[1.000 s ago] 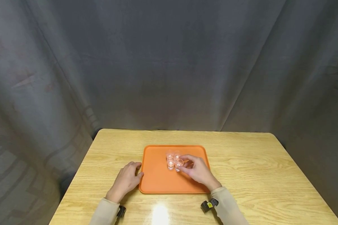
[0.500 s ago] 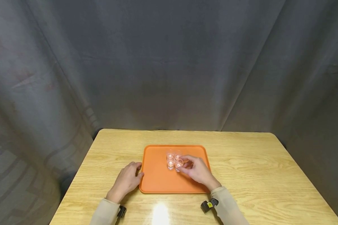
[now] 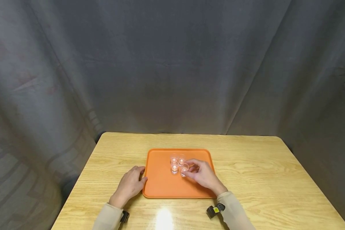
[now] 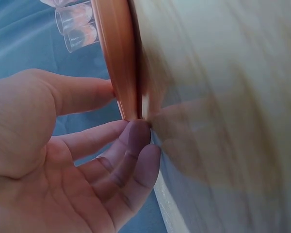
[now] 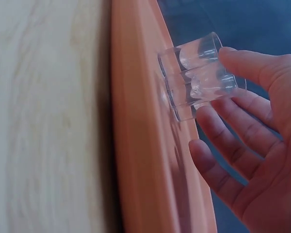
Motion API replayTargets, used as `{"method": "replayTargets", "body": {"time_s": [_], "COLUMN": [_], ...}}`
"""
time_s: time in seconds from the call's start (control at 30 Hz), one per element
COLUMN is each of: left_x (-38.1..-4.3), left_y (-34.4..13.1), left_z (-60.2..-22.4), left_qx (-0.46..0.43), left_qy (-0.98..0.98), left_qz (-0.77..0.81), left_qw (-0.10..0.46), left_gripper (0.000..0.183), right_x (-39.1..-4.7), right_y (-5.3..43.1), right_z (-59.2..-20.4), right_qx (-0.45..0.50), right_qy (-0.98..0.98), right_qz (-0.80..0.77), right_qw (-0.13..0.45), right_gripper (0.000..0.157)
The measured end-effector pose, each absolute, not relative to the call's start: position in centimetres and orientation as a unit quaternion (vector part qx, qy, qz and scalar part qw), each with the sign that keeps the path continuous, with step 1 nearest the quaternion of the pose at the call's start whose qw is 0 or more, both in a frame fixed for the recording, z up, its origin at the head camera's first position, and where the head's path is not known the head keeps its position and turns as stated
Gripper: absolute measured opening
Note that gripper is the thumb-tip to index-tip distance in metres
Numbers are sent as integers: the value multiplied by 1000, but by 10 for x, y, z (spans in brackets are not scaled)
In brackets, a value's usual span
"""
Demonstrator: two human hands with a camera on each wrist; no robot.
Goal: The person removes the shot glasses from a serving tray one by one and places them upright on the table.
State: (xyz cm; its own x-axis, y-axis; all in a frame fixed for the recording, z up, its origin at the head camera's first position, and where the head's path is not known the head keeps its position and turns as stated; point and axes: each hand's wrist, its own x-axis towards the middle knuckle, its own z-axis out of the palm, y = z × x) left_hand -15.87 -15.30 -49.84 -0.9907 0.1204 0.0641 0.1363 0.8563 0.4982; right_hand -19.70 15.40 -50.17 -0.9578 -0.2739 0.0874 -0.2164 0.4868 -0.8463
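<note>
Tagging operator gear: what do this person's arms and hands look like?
Long beige sleeves: left sleeve, right sleeve. Left hand and right hand are ungloved. Each wrist has a small black camera: the left camera is partly visible; the right camera looks boxy, with a yellow mark. No cables show.

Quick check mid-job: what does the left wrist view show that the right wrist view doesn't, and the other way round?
Only the left wrist view: the left hand, thumb and fingertips at the edge of the tray.

Only the right wrist view: the right hand, its thumb and fingers around the rim end of a glass.

Both: part of the tray, some clear glasses on it, the wooden table and the cloth behind.
</note>
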Motion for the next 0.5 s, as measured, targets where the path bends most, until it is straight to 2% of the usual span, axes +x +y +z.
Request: {"method": "replayTargets", "body": {"time_s": [0.27, 0.5], "left_x": [-158, -159], "left_y": [-152, -153], "left_z": [-498, -497], "left_qx": [-65, -62], "left_qy": [-962, -962], "left_qz": [-265, -265], "left_qw": [5, 1], "left_gripper": [42, 43], "right_x": [-196, -200], "right_y": [166, 179], "right_z": [-498, -494], "right_qx": [-118, -104], "right_qy": [859, 864], "right_qz": [-497, -492], "right_qw": [39, 22], "right_gripper": [33, 36]}}
